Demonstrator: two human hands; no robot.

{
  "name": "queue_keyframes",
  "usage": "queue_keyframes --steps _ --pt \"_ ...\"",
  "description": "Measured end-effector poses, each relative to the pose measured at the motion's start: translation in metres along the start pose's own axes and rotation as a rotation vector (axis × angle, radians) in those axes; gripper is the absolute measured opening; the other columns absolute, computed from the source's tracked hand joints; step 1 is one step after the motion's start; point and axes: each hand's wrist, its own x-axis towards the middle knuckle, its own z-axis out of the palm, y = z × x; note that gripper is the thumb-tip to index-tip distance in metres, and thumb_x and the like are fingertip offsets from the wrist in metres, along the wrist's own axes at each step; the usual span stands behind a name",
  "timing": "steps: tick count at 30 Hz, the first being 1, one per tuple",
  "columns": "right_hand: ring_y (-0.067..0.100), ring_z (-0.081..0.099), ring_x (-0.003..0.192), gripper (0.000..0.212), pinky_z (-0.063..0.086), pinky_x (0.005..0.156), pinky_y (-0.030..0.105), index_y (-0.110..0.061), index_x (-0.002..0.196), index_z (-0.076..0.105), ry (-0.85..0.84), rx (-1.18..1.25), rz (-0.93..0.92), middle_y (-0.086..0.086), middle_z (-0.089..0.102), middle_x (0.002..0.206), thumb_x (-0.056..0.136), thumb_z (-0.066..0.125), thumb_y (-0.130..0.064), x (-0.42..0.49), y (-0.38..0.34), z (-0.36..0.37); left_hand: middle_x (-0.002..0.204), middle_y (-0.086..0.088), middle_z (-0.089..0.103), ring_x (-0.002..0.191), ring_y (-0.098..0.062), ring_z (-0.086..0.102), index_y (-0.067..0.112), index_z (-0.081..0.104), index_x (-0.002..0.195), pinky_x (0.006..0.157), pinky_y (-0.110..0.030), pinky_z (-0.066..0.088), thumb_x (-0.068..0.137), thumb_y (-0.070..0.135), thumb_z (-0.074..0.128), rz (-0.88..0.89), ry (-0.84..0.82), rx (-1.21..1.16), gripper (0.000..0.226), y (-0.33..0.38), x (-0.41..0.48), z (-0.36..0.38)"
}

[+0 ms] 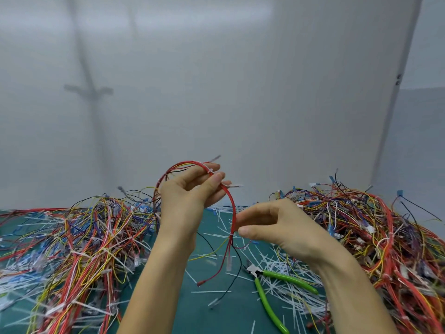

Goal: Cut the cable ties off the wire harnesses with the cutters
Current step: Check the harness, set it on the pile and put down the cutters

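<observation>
you hold one wire harness (230,201) up in the air above the green mat (216,314), between the two heaps, so it hangs free of the tangle and you can read along it. your left hand (185,196) has its fingers curled round the top of the arch, with thumb and forefinger pinching the red bundle right by an upper cable tie (210,170); that grip looks meant to keep the loop steady. your right hand (272,225) comes in from the side, thumb and forefinger tips closed on the bundle at a lower cable tie (232,234), the other fingers loosely curled behind. i judge you are finding the ties before cutting, since the cutters (269,282) lie on the mat near your right forearm, green handles parted, in neither hand.

the harness is mostly red wire with yellow and black strands, bent in a tall arch. below the lower tie it splays into loose ends, some with clear terminals, dangling over the mat. the ties are thin white bands with short tails. the left heap (79,237) and the right heap (375,232) flank you, and cut tie scraps (286,268) litter the mat around the cutters.
</observation>
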Motion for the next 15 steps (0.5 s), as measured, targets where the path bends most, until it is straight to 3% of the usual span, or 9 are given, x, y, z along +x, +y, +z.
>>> queue_keyframes --steps 6,10,15 --pt "0.010 0.074 0.084 0.008 0.054 0.076 0.014 -0.019 0.088 0.078 0.093 0.044 -0.095 -0.004 0.078 0.085 0.081 0.079 -0.015 0.007 0.000 0.010 0.085 0.001 0.076 0.084 -0.015 0.074 0.005 0.068 0.098 0.069 -0.019 0.057 0.089 -0.001 0.062 -0.038 0.091 -0.182 0.012 0.003 0.001 0.002" --pt "0.006 0.071 0.075 0.013 0.056 0.072 0.016 -0.020 0.080 0.077 0.244 0.115 -0.111 -0.001 0.077 0.080 0.084 0.075 -0.007 0.012 0.001 0.020 0.089 -0.003 0.076 0.092 -0.015 0.073 0.004 0.067 0.099 0.070 -0.019 0.057 0.090 0.001 0.060 -0.116 0.095 -0.338 0.011 0.004 0.002 0.003" --pt "0.016 0.074 0.080 0.012 0.058 0.074 0.021 -0.006 0.091 0.066 0.351 0.376 -0.212 0.012 0.076 0.087 0.094 0.058 0.002 0.014 -0.003 0.024 0.094 -0.014 0.075 0.090 -0.021 0.074 -0.003 0.066 0.096 0.075 -0.024 0.060 0.093 0.004 0.056 -0.289 0.108 -0.549 0.012 0.006 0.006 0.002"
